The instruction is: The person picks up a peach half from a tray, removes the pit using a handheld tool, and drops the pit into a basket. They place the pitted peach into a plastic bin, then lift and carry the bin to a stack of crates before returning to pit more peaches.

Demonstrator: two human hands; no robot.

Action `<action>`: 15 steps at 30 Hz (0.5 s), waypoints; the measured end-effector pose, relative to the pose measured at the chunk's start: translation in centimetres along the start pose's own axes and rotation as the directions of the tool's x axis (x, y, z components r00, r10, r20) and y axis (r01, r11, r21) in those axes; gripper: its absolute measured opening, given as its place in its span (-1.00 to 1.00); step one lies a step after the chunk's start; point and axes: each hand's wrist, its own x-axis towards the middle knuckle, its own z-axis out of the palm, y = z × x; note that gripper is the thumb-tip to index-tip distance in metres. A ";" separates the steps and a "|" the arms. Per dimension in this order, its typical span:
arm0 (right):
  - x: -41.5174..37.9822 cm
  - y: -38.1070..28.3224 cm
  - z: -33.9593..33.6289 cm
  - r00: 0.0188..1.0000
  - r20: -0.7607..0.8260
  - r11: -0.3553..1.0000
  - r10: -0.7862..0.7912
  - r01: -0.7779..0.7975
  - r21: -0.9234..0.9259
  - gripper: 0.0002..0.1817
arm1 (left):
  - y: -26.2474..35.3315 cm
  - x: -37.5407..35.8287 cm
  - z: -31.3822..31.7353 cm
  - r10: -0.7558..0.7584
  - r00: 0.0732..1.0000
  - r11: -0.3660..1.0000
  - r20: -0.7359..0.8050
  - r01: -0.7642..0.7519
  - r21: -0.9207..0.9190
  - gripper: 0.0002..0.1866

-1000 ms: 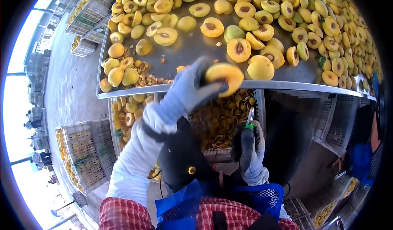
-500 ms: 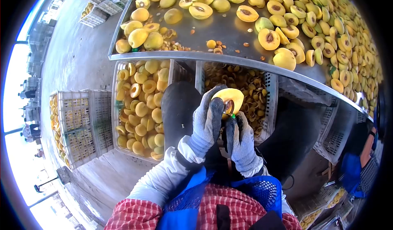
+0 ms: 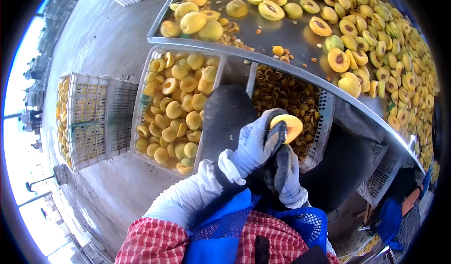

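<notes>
My left hand (image 3: 258,144), in a grey-blue glove with dark, stained fingers, grips a yellow peach half (image 3: 290,126) with its cut side turned to the right. Just below the fruit is my right hand (image 3: 286,172), gloved the same way, its thumb raised against the peach. Its fingers are closed round a small metal tool, mostly hidden; only a glint shows by the left thumb. Both hands are above my lap, in front of a crate of brown-orange scraps (image 3: 287,92).
A metal table (image 3: 277,36) with a raised rim carries many peach halves and loose pit bits. Left of my knee stands a crate of peach halves (image 3: 176,113). Stacked crates (image 3: 94,120) are farther left. Another person's arm (image 3: 410,202) shows at the right.
The view has shifted, so the table and crates appear differently placed. The peach half has tilted in my left hand, and its brown hollow is now less visible.
</notes>
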 end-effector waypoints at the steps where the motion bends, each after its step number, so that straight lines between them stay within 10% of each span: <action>1: -0.2 -1.1 0.2 0.982 0.036 0.975 0.186 -0.189 0.117 -0.61 | -0.6 0.0 0.1 0.051 0.998 0.998 -0.020 -0.050 0.037 -0.70; 3: -0.1 1.1 -2.1 0.830 0.471 0.665 0.300 -0.536 0.520 -0.48 | -1.5 -0.4 -0.3 -0.139 0.987 0.987 0.082 0.145 -0.064 -0.71; 6: 0.0 0.0 -0.9 0.675 0.724 0.099 0.141 -0.737 0.668 -0.37 | -5.4 -1.7 1.7 -0.269 0.951 0.801 0.154 0.310 -0.512 -0.71; 9: 1.0 1.0 -0.4 0.642 0.732 0.044 -0.228 -0.744 0.667 -0.54 | -5.8 -2.0 1.9 -0.446 0.876 0.406 0.180 0.378 -0.832 -0.60; 12: 1.8 1.5 -1.1 0.734 0.646 0.003 -0.210 -0.660 0.751 -0.57 | -6.6 -3.0 -1.3 -0.572 0.819 0.527 0.043 0.407 -0.746 -0.58; 15: 1.9 2.1 -1.6 0.816 0.576 0.143 -0.040 -0.566 0.812 -0.46 | -8.5 -4.8 -9.5 -0.296 0.829 0.880 -0.474 0.045 -0.472 -0.68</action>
